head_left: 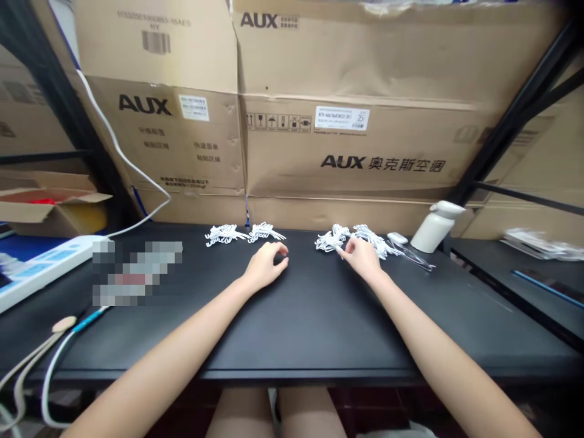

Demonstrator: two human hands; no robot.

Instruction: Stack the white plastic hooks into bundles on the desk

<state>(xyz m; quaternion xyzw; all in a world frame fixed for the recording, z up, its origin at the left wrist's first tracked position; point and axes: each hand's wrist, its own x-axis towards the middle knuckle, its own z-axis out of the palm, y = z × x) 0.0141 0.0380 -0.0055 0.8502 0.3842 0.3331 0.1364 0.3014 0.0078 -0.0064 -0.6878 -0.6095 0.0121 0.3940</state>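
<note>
My left hand (pixel 267 266) rests on the black table with its fingers curled and a gap between thumb and index finger, nothing in it. Just beyond it are two bundles of thin white hooks, a left bundle (pixel 224 235) and a right bundle (pixel 264 232). My right hand (pixel 362 258) reaches into a larger group of the same white hooks, its thumb and index finger pinched at the edge of the nearest pile (pixel 327 242). A further pile (pixel 371 237) lies behind that hand. The tips seem to grip a white hook, mostly hidden by the fingers.
A white bottle (pixel 435 228) leans at the back right beside glasses (pixel 417 260) and a small white case (pixel 396 238). Large cardboard boxes (pixel 292 176) wall the back. At left are a power strip (pixel 55 261), a blurred-out object (pixel 137 274) and cables (pixel 50 371).
</note>
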